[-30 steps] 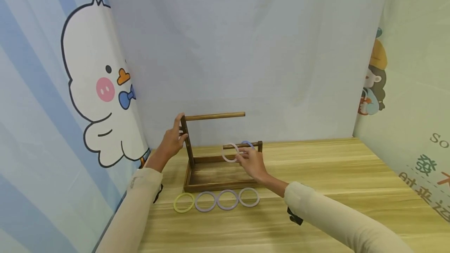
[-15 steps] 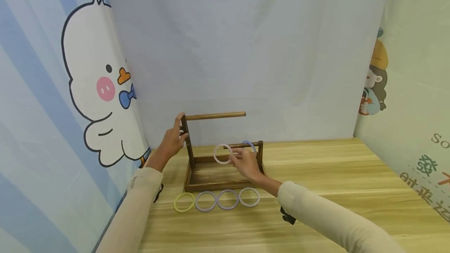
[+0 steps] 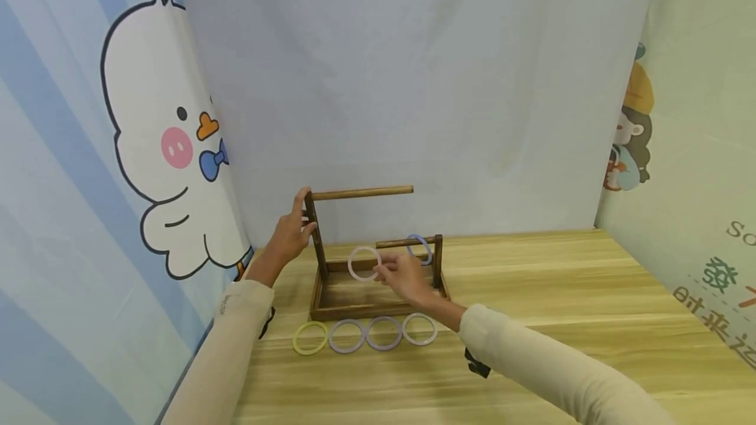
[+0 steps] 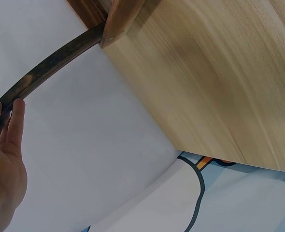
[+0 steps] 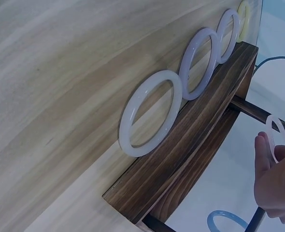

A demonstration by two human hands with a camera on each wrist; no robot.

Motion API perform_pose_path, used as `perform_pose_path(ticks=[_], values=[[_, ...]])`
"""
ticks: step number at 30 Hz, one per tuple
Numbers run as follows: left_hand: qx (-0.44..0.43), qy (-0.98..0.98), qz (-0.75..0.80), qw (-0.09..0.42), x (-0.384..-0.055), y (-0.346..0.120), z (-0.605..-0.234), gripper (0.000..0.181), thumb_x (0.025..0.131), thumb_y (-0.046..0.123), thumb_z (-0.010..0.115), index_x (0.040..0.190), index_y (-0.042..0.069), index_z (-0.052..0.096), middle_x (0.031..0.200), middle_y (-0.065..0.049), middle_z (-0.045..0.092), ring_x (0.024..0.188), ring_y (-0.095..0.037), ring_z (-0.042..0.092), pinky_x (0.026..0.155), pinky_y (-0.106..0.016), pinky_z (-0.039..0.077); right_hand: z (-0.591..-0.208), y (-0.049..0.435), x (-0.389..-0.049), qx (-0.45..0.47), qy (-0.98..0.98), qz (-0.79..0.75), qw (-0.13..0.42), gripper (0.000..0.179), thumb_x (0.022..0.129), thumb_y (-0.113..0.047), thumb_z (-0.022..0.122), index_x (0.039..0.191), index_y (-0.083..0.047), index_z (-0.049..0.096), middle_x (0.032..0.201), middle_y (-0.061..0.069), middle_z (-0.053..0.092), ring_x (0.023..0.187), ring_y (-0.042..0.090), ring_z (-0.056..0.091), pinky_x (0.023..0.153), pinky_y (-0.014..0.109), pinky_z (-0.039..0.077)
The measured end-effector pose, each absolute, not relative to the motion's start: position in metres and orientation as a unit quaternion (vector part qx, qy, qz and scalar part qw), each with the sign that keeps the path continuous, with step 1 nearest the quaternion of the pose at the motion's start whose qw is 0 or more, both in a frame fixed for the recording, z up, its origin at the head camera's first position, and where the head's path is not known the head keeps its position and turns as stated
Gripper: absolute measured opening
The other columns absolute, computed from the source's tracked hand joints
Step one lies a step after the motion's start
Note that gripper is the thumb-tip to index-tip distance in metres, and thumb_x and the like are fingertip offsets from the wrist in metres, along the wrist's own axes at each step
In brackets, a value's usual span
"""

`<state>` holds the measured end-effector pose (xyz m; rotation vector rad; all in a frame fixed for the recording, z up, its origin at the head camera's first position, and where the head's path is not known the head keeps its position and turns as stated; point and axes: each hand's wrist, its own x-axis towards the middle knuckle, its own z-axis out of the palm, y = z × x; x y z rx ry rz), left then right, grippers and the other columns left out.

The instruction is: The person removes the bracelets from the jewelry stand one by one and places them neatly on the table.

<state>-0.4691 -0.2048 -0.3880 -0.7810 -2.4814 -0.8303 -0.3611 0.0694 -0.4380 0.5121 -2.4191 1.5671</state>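
My left hand (image 3: 287,236) grips the top of the tall post (image 3: 319,248) on a dark wooden bangle stand; the left wrist view shows thumb and fingers around this post (image 4: 50,65). My right hand (image 3: 406,279) pinches a pale pinkish-white bangle (image 3: 349,264) by its right side. That bangle is in the air, apart from both rods, left of the lower rod's (image 3: 392,242) free end. A blue bangle (image 3: 429,252) hangs on the lower rod, near its short post. The upper rod (image 3: 363,193) carries no bangle.
Along the stand's front edge (image 3: 360,313) lie a yellow bangle (image 3: 295,340), two lavender bangles (image 3: 347,351) and a white bangle (image 5: 126,121), in a row on the wood-grain table (image 3: 531,320). A pale cloth (image 3: 443,84) hangs behind, with printed curtains at both sides.
My right hand has moved left and slightly down with the pale bangle, from beside the lower rod to beyond its free end. The left hand stays on the post.
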Motion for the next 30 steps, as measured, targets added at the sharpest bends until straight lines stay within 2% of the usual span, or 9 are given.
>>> perform_pose_path(ticks=[3,13,20,27,30], values=[[-0.282,-0.889,-0.297,0.207,-0.469,-0.205,-0.389,0.078,0.101,-0.004,0.063,0.161,0.011,0.014,0.120,-0.038,0.065,0.104,-0.051,0.070,0.086,-0.057,0.060,-0.441,0.070,-0.360,0.176,-0.820,0.537,0.092,0.029,0.103,0.003,0.059,0.129,0.015,0.063,0.104,0.027,0.075,0.090,0.039,0.077,0.072,0.029,0.064],[-0.280,-0.890,-0.294,0.208,-0.468,-0.204,-0.388,0.077,0.101,-0.004,0.062,0.160,0.009,0.014,0.120,-0.038,0.065,0.104,-0.052,0.069,0.086,-0.059,0.059,-0.449,0.068,-0.354,0.186,-0.826,0.526,0.077,0.028,0.103,0.000,0.062,0.128,0.013,0.065,0.103,0.026,0.076,0.086,0.040,0.077,0.074,0.048,0.064],[-0.281,-0.890,-0.288,0.212,-0.467,-0.204,-0.387,0.079,0.101,-0.004,0.063,0.161,0.010,0.013,0.119,-0.038,0.065,0.103,-0.051,0.070,0.086,-0.058,0.060,-0.454,0.064,-0.347,0.193,-0.814,0.545,0.053,0.028,0.101,0.006,0.060,0.127,0.017,0.063,0.103,0.030,0.074,0.085,0.043,0.076,0.075,0.044,0.064],[-0.287,-0.887,-0.287,0.221,-0.469,-0.205,-0.390,0.079,0.101,-0.004,0.063,0.161,0.011,0.014,0.117,-0.037,0.066,0.101,-0.051,0.070,0.084,-0.058,0.060,-0.458,0.060,-0.341,0.230,-0.805,0.545,0.047,0.028,0.097,0.011,0.064,0.123,0.022,0.062,0.098,0.033,0.073,0.082,0.047,0.075,0.072,0.049,0.064],[-0.291,-0.885,-0.287,0.224,-0.471,-0.205,-0.391,0.079,0.101,-0.005,0.063,0.161,0.010,0.014,0.116,-0.037,0.066,0.100,-0.051,0.071,0.084,-0.058,0.060,-0.458,0.059,-0.339,0.237,-0.804,0.543,0.040,0.028,0.097,0.013,0.063,0.123,0.022,0.061,0.095,0.032,0.073,0.080,0.045,0.076,0.070,0.043,0.064]])
